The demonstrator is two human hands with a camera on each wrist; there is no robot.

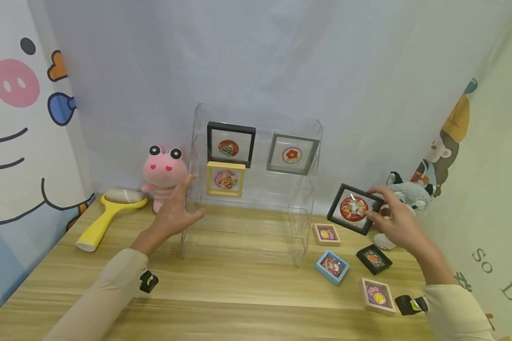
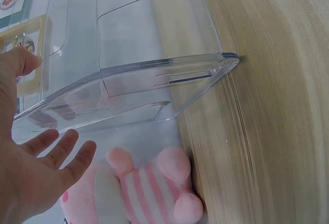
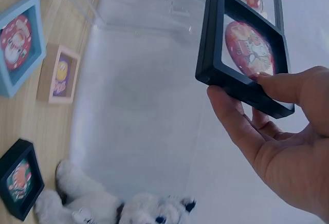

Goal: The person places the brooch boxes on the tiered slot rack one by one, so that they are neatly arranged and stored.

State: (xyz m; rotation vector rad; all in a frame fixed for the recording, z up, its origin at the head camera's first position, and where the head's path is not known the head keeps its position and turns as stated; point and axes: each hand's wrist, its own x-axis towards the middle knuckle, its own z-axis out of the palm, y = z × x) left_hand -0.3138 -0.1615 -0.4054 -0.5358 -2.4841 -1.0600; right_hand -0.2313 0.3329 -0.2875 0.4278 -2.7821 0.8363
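My right hand pinches a black display frame by its right edge, thumb on the front and fingers behind. A round red badge shows inside that frame. The frame is held up to the right of a clear acrylic stand. At the stand's left side, my left hand is spread with nothing in it, fingertips close by the side panel. On the stand's upper part sit another black frame and a grey frame. A yellow frame stands one tier lower on the left.
Lying on the table at right are a blue frame, a small black frame and two light wooden frames. A grey plush sits behind the right hand. Left of the stand are a pink plush and a yellow-handled lint roller.
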